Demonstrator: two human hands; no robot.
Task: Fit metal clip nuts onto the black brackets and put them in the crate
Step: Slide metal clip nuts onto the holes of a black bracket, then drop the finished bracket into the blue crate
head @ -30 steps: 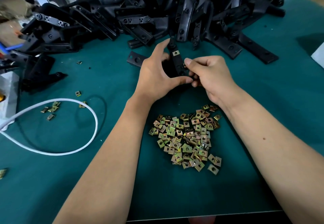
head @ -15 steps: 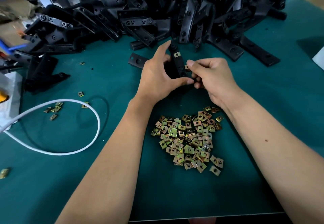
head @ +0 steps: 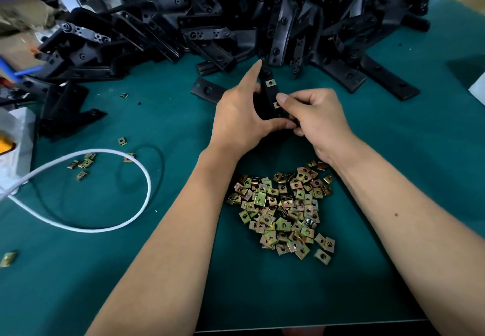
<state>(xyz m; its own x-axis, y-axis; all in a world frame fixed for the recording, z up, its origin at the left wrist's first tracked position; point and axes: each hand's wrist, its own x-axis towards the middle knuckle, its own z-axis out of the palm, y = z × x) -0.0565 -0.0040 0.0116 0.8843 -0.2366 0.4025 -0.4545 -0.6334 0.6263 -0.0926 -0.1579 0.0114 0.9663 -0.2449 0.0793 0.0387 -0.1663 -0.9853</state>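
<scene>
Black bracket [head: 265, 99] held upright between both hands above the green mat [head: 393, 151].

The left hand [head: 240, 123] wraps its thumb and fingers around the bracket; the right hand [head: 315, 120] pinches a clip nut [head: 277, 105] against its lower edge, with another fitted nut [head: 270, 83] above. Loose clip nuts [head: 283, 212] lie heaped near the wrists, a pile of brackets [head: 236, 20] behind, a white cable [head: 105, 191] looped at left.

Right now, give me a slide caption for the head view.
Both hands fit clip nuts onto a black bracket above the loose nut pile.
</scene>
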